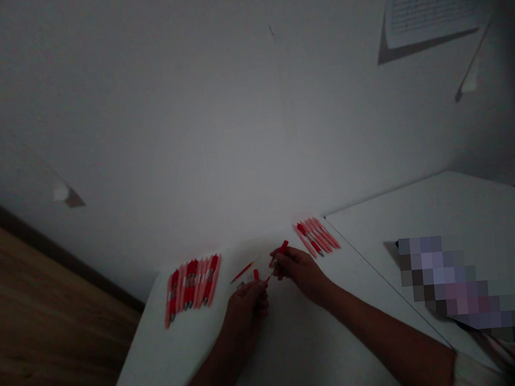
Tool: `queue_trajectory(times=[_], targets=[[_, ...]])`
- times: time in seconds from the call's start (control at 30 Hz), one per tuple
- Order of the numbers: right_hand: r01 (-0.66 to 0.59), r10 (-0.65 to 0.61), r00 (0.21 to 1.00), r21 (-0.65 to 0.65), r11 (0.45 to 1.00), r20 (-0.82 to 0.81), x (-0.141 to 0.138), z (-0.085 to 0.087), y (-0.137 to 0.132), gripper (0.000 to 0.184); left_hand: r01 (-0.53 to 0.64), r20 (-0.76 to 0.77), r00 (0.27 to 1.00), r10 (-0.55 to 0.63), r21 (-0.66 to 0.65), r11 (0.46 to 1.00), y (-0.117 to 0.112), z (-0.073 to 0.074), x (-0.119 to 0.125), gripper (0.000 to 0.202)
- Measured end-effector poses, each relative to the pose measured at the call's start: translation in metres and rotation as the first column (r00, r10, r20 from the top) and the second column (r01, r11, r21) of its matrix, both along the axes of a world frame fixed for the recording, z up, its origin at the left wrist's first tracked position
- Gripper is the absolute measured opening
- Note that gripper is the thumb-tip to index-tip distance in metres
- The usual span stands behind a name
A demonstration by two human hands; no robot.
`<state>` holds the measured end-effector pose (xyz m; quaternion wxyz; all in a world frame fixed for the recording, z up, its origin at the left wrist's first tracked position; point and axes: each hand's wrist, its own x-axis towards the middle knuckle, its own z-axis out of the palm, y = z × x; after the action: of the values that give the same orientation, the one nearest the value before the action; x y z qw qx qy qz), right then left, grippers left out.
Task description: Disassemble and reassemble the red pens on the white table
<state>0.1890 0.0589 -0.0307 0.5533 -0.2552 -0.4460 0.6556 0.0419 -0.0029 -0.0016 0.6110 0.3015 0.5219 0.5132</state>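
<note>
— Forearms (385, 340) are extended from the near edge over a white table (296, 350). How is the right hand (302, 273) held?
— It is closed to a pinch, and a red pen part (281, 249) is gripped in the fingers, angled toward the far side.
— And the left hand (245, 313)?
— It is curled, knuckles up, just beside a small red piece (255, 274). Whether anything is gripped cannot be told.
— Where have the other pens been laid?
— A row of red pens (192, 287) is set to the left, and a smaller row of pink-and-red pens (317, 237) lies far right. A thin red pen (244, 271) is placed between the left row and the hands.
</note>
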Motion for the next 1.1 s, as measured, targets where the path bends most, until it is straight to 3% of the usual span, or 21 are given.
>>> queue_trajectory(times=[0.2,0.37,0.47,0.53,0.6,0.67,0.77,0.83,0.93,1.1], targets=[[0.179,-0.180,0.982,-0.028,0.984,-0.056,0.008,0.000,0.008,0.040,0.001,-0.033,0.999,-0.002,-0.026,1.000,0.000,-0.002,-0.003,0.024],[0.194,-0.195,0.981,-0.069,0.979,-0.007,0.006,-0.004,0.011,0.042,-0.011,-0.034,0.999,0.010,-0.010,1.000,0.001,-0.004,-0.004,0.025],[0.224,-0.218,0.972,-0.064,0.973,0.088,0.005,-0.007,0.014,0.045,-0.031,-0.033,0.999,0.031,-0.012,0.999,0.002,-0.004,-0.003,0.025],[0.249,-0.239,0.934,-0.003,0.969,0.264,0.007,-0.009,0.013,0.046,-0.045,-0.037,0.998,0.044,-0.020,0.999,0.002,-0.002,-0.002,0.026],[0.260,-0.293,0.806,0.136,0.956,0.515,0.009,-0.009,0.009,0.046,-0.058,-0.045,0.997,0.057,-0.023,0.998,0.001,-0.001,-0.001,0.026],[0.220,-0.403,0.589,0.341,0.914,0.700,0.010,-0.008,0.003,0.051,-0.065,-0.052,0.997,0.064,-0.019,0.998,0.001,0.000,-0.001,0.026],[0.113,-0.471,0.255,0.458,0.882,0.844,0.012,-0.004,-0.006,0.058,-0.053,-0.058,0.997,0.053,-0.009,0.999,0.001,-0.001,-0.001,0.026],[0.039,-0.493,0.111,0.492,0.870,0.863,0.013,-0.002,-0.009,0.053,-0.035,-0.062,0.997,0.034,-0.001,0.999,0.002,-0.002,-0.002,0.026],[-0.019,-0.509,0.027,0.510,0.860,0.860,0.013,-0.001,-0.010,0.046,-0.024,-0.070,0.997,0.024,0.003,1.000,0.002,-0.004,-0.002,0.027],[-0.030,-0.565,0.016,0.565,0.825,0.825,0.013,-0.006,-0.008,0.043,-0.012,-0.088,0.996,0.014,0.025,1.000,0.002,-0.005,-0.003,0.027]])
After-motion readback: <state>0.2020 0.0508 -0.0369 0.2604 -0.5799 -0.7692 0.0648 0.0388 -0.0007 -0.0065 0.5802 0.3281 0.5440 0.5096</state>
